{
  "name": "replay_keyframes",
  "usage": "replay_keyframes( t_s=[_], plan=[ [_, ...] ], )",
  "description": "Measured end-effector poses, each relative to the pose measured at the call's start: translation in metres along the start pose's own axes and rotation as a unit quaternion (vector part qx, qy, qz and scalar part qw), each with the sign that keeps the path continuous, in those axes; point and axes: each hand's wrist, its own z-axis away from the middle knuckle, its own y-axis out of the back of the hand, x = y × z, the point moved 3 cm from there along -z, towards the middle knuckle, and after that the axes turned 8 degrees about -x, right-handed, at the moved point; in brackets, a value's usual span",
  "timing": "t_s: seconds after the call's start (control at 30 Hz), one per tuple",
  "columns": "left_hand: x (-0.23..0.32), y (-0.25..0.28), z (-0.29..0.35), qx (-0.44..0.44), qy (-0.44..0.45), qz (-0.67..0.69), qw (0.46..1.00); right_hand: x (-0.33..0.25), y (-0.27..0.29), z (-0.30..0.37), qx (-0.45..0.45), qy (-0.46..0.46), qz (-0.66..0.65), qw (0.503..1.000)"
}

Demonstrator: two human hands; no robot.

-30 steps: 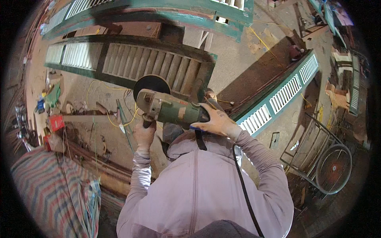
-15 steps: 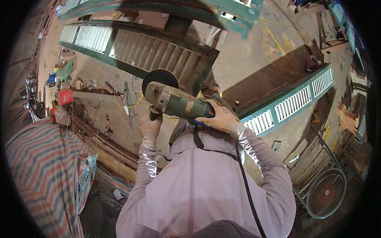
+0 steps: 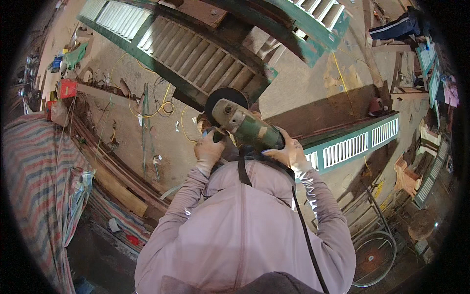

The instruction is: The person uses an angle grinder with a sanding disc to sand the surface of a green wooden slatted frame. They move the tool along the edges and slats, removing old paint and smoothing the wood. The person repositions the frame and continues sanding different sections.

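Observation:
In front of my chest I hold a green angle grinder (image 3: pixel 249 129) with a grey gear head and a round black disc (image 3: pixel 224 100). My left hand (image 3: pixel 208 148) is closed round its dark side handle. At the rear end of the body, my right hand (image 3: pixel 288 151) grips the housing, fingers wrapped partly out of sight. Just beyond the disc lies a green-framed louvred shutter (image 3: pixel 191 55) with pale slats, its near right corner closest to the tool. The disc overlaps the shutter's edge in the picture; whether they touch I cannot tell.
Another green louvred shutter (image 3: pixel 345 147) lies to the right, and a third green frame (image 3: pixel 313 36) is at the top. A yellow cord (image 3: pixel 166 108) loops on the floor. Striped sheeting (image 3: pixel 36 181) drapes at left beside long timber pieces (image 3: pixel 117 188). A spoked wheel (image 3: pixel 371 257) stands lower right.
The grinder and both hands have shifted a little right in the picture, still gripping. My view has turned, so the shutters sit differently, with the louvred one slanting more steeply.

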Motion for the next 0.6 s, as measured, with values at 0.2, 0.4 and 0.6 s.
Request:
replay_keyframes(
  t_s=[0.2,0.4,0.6],
  plan=[
    [0.042,-0.029,-0.027,-0.025,-0.042,0.02,0.999,0.044,0.025,-0.014,-0.002,-0.018,-0.062,0.998],
    [0.135,-0.024,-0.074,-0.01,-0.138,-0.006,0.99,0.067,0.11,-0.044,0.061,-0.022,-0.05,0.997],
    [0.188,-0.015,-0.096,-0.05,-0.078,0.006,0.996,0.068,0.157,-0.062,0.039,-0.066,-0.11,0.991]
  ],
)
